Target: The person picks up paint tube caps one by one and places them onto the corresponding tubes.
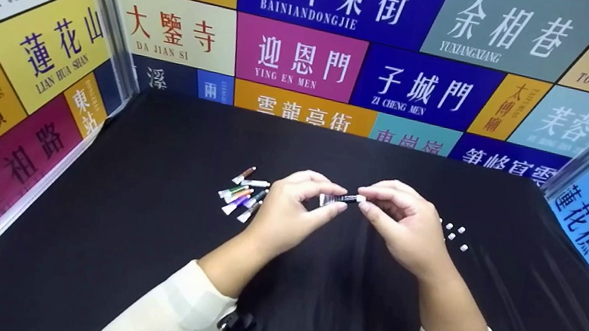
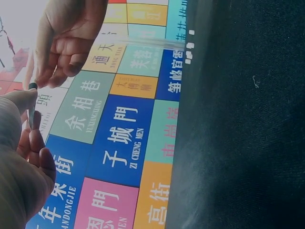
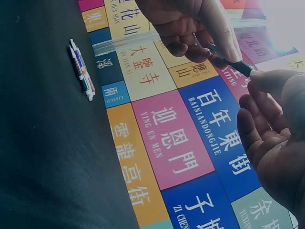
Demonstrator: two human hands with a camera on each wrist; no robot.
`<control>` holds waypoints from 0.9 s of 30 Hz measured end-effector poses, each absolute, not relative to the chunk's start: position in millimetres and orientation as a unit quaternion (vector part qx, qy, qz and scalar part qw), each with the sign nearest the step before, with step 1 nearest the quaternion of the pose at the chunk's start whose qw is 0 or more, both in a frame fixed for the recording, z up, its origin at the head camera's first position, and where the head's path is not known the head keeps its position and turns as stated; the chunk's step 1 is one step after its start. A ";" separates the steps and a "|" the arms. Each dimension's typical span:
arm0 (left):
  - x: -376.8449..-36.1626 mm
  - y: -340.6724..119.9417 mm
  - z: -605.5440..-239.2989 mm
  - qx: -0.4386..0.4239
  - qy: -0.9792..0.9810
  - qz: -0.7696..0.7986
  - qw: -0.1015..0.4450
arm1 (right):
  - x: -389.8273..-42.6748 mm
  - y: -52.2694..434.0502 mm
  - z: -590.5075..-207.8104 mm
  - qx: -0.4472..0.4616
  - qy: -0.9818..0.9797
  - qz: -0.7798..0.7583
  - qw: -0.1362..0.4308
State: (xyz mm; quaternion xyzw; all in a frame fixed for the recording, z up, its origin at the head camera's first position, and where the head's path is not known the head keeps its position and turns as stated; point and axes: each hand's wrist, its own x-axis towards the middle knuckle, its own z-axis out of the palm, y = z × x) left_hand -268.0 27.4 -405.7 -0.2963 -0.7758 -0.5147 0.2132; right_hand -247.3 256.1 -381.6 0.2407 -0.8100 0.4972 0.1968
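Observation:
My left hand [image 1: 288, 205] pinches a small black paint tube [image 1: 348, 199] between thumb and fingers near its flat, pale crimped end. The thumb and fingertips of my right hand [image 1: 408, 223] pinch the white cap [image 1: 361, 199] at the tube's other end. Both hands are raised in front of me, with the tube lying roughly level between them. In the right wrist view the dark tube [image 3: 244, 68] spans the gap between the two hands. Left of my left hand, several paint tubes [image 1: 236, 199] in various colours lie in a loose pile, partly hidden by that hand.
Several small white caps [image 1: 452, 236] lie scattered on the black tablecloth [image 1: 142, 248] to the right of my right hand. Panels with coloured street-name signs [image 1: 298, 61] stand along the back and both sides of the table. The cloth has folds at the right.

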 end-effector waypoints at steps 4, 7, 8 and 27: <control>-268.0 27.2 -405.2 -0.300 -0.774 -0.516 0.210 | -247.0 255.1 -380.9 0.232 -0.814 0.496 0.196; -268.3 27.1 -405.2 -0.301 -0.775 -0.516 0.208 | -247.0 254.9 -380.9 0.226 -0.818 0.491 0.196; -268.4 27.1 -405.2 -0.302 -0.775 -0.515 0.208 | -247.1 254.9 -381.0 0.224 -0.821 0.487 0.195; -269.0 28.0 -406.0 -0.290 -0.786 -0.512 0.190 | -247.8 255.3 -380.1 0.201 -0.843 0.464 0.183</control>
